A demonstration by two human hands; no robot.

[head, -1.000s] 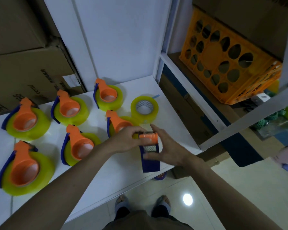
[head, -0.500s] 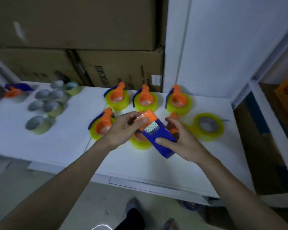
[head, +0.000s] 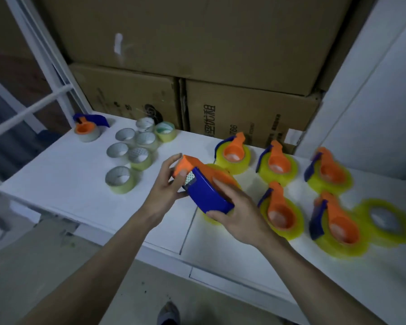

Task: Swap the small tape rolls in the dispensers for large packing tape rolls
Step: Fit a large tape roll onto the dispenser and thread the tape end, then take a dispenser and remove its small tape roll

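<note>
Stacked brown cardboard cartons (head: 249, 113) fill the back wall; the lower right one carries dark printed characters turned sideways, of which only the digits "766" read clearly, and a small white label sits at its lower right corner. A white post and rail frame (head: 45, 73) stands at the left. In front lies the long white tabletop (head: 63, 184), seamed near the middle.

On its right half sit five blue-and-orange plastic tape dispensers loaded with large yellow packing tape rolls (head: 281, 212), three in the far row and two nearer, and at the far right a loose large yellow tape roll (head: 384, 221) lies flat, just beside the nearest loaded one. On the left half a cluster of small clear tape rolls with grey cores (head: 136, 148) lies flat, several touching. Beyond them, near the far left corner, one more blue-and-orange dispenser on a small clear roll (head: 87, 127) stands alone.

Above the table's middle, both hands hold a blue dispenser with an orange handle (head: 206, 186), tilted. The left hand (head: 164, 191) pinches its orange tip, thumb on the near face and fingers curled behind. The right hand (head: 239, 214) grips the blue body from below, fingers along its upper edge. A yellow roll lies partly hidden beneath.
</note>
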